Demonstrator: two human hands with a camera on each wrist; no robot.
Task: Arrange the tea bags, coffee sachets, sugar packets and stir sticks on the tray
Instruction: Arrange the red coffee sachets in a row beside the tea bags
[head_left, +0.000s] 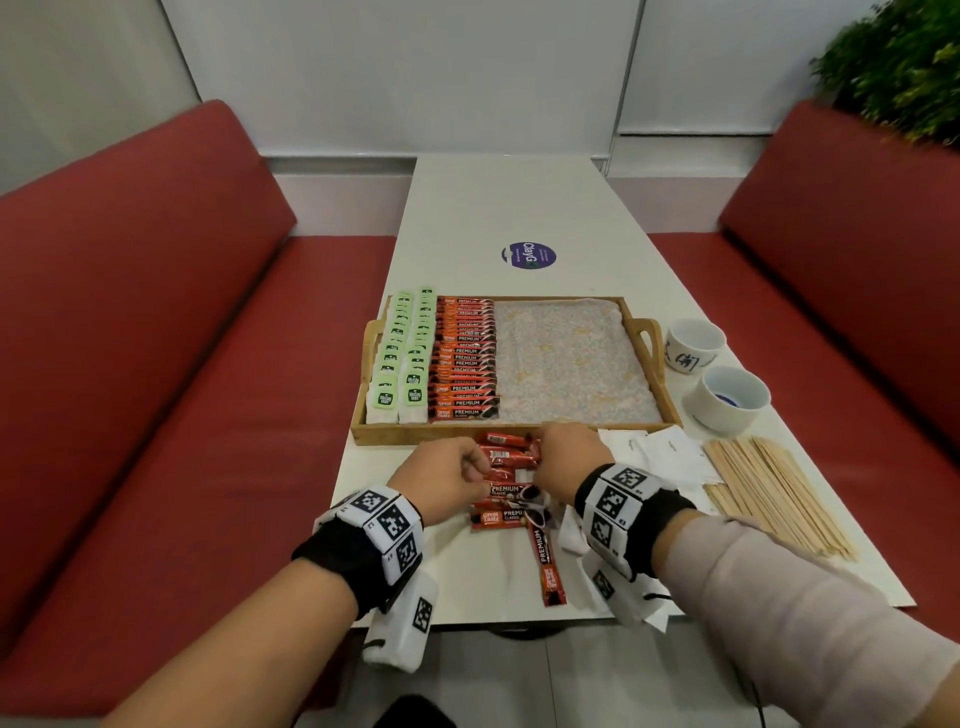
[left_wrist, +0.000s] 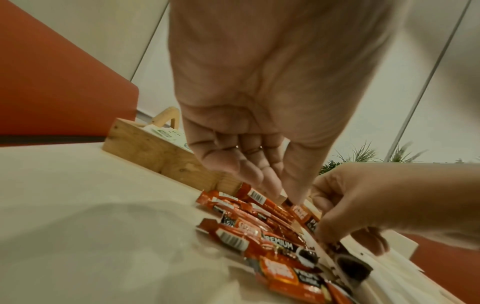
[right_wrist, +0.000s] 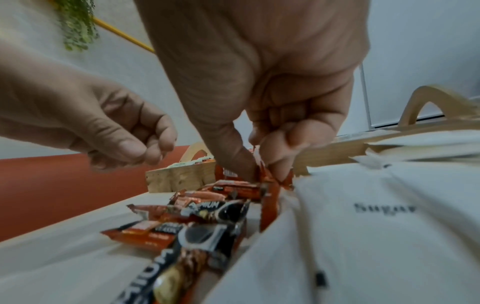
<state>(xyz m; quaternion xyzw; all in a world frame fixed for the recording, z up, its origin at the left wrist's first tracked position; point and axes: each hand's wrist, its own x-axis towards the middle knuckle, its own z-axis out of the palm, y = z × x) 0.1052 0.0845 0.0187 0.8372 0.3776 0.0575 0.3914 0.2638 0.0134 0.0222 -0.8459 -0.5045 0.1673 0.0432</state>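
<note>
White tabletop (head_left: 519, 208) runs up the middle of your head view, with red bench seats (head_left: 156, 312) on both sides, pale wall panels behind and a green plant (head_left: 904, 57) in the upper right corner. A purple round sticker (head_left: 529, 255) sits on the table beyond the wooden tray (head_left: 519, 432).

Inside the tray, at its left end, you have two rows of green-labelled tea bags (head_left: 402, 353), then a row of overlapped red coffee sachets (head_left: 465, 358); the patterned liner (head_left: 571, 358) fills the rest. Two white cups (head_left: 711, 369) stand right of the tray.

Just below the tray's near edge lies a loose pile of red sachets (head_left: 511, 483), glossy wrappers marked PREMIUM. White sugar packets (head_left: 654, 452) lie right of the pile, and wooden stir sticks (head_left: 769, 488) fan out further right.

Your right hand (head_left: 563, 457) pinches the crimped end of one sachet (right_wrist: 270, 185) between thumb and fingertips at the pile's right edge. Your left hand (head_left: 441, 478) hovers over the pile's left side, fingers loosely curled with thumb near them, holding nothing that you can see.
</note>
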